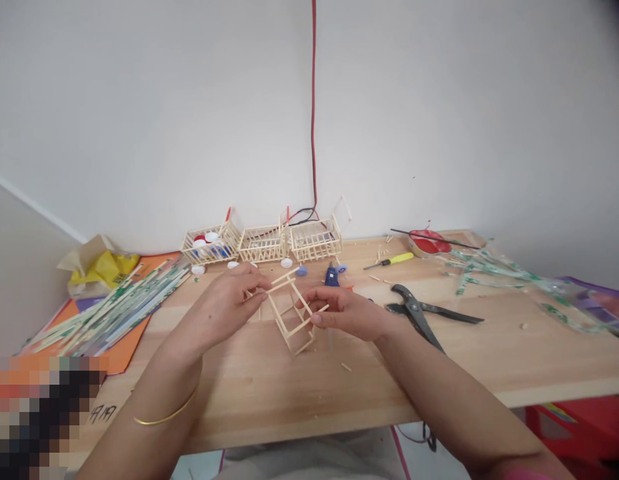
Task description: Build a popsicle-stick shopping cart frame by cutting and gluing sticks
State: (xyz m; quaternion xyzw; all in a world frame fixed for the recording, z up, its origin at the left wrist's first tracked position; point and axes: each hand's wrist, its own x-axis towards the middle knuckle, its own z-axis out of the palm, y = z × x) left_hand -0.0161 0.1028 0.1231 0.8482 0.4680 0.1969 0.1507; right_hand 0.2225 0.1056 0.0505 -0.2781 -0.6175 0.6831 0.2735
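Pinching a little stick frame [298,327] over the desk [239,400], the left hand [232,297] has its fingers on the upper end; the right hand [347,313] grasps one side.

You are working in what is looking like a small craft workshop: on the wooden table [229,407], stick-built carts [262,255] are standing at eleven o'clock, loose sticks [134,310] are lying at nine, black pliers [415,311] are resting at three.

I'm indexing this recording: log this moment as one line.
left hand: holding pale wooden stick frame; right hand: holding same frame; beyond: three pale slatted wooden carts; nearby: black metal pliers
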